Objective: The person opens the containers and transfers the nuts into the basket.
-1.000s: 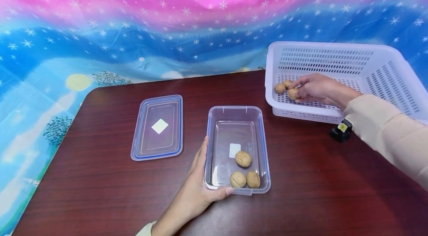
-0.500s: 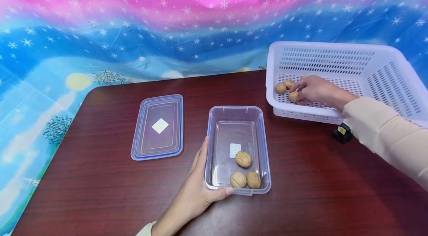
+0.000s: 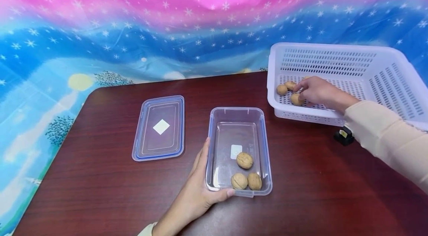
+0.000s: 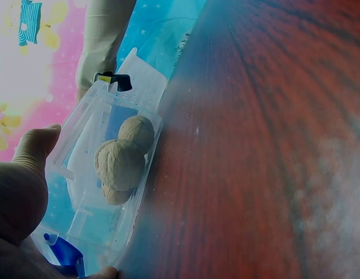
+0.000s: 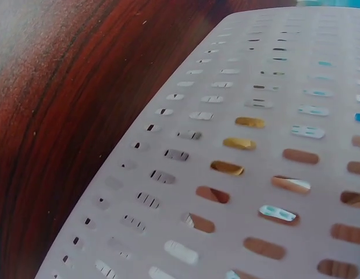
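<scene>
A clear plastic food container [image 3: 234,132] stands uncovered on the table, three walnuts [image 3: 245,160] gathered toward its near end. My left hand [image 3: 194,195] grips its near left corner, thumb on the front rim and fingers along the left side. The left wrist view shows the same walnuts [image 4: 120,164] through the container wall. At the right, my right hand [image 3: 319,90] reaches into a white slotted basket [image 3: 327,61], its fingers among several walnuts [image 3: 297,99]. Whether it pinches one is hidden. In the right wrist view the basket wall [image 5: 238,99] covers most of the hand.
The container's lid [image 3: 160,143], blue seal showing, lies on the table left of the container. A dark red wooden table [image 3: 100,176] carries everything. Behind it hangs a pink and blue snowflake cloth [image 3: 184,24]. A black wrist camera [image 3: 344,136] sits beneath the right sleeve.
My right fingers have shifted slightly right among the basket's walnuts, leaving the nearest one more exposed. The left hand and the container stay in place.
</scene>
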A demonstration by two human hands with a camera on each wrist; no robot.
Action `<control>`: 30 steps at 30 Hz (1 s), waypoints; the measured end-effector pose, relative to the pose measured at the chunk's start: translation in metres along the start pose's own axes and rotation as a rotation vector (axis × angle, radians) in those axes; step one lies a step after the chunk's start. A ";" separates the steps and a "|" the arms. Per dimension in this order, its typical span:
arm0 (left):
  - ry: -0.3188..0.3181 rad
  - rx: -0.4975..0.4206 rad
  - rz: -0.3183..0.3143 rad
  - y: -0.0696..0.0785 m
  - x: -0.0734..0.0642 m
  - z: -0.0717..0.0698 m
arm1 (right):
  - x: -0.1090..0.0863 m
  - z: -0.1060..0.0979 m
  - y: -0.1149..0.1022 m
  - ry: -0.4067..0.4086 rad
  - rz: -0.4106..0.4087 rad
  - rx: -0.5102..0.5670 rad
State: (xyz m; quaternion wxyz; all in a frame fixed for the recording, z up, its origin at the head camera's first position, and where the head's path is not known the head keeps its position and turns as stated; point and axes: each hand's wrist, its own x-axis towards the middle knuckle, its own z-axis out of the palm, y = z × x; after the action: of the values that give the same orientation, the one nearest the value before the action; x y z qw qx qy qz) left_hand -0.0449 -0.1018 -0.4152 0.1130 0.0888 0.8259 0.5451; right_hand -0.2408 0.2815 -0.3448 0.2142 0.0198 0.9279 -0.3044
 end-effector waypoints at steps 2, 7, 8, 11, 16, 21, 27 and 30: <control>0.001 -0.001 -0.004 0.000 -0.001 0.000 | 0.000 0.000 -0.001 0.012 -0.008 -0.018; 0.004 -0.001 -0.013 -0.001 -0.002 -0.001 | -0.001 0.000 -0.003 0.049 -0.041 -0.050; 0.006 -0.002 -0.015 -0.001 -0.002 -0.001 | -0.001 0.000 -0.003 0.056 -0.046 -0.056; 0.003 -0.001 -0.018 -0.002 -0.002 0.000 | -0.004 -0.002 -0.003 0.072 -0.053 -0.044; -0.017 -0.004 -0.011 -0.003 -0.001 0.001 | -0.019 -0.009 -0.007 0.092 -0.062 0.000; -0.034 -0.008 0.003 -0.001 0.000 0.002 | -0.041 -0.011 -0.021 0.154 -0.111 -0.003; -0.018 -0.006 -0.003 0.000 -0.001 0.000 | -0.064 -0.001 -0.046 0.222 -0.200 -0.005; -0.008 -0.003 -0.007 0.000 -0.002 -0.002 | -0.073 0.007 -0.056 0.236 -0.264 -0.002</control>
State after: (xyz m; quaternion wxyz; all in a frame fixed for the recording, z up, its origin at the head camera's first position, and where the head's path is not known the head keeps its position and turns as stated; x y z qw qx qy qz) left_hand -0.0436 -0.1043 -0.4145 0.1184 0.0882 0.8251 0.5454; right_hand -0.1815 0.2391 -0.2888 0.0620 -0.0666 0.9415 -0.3246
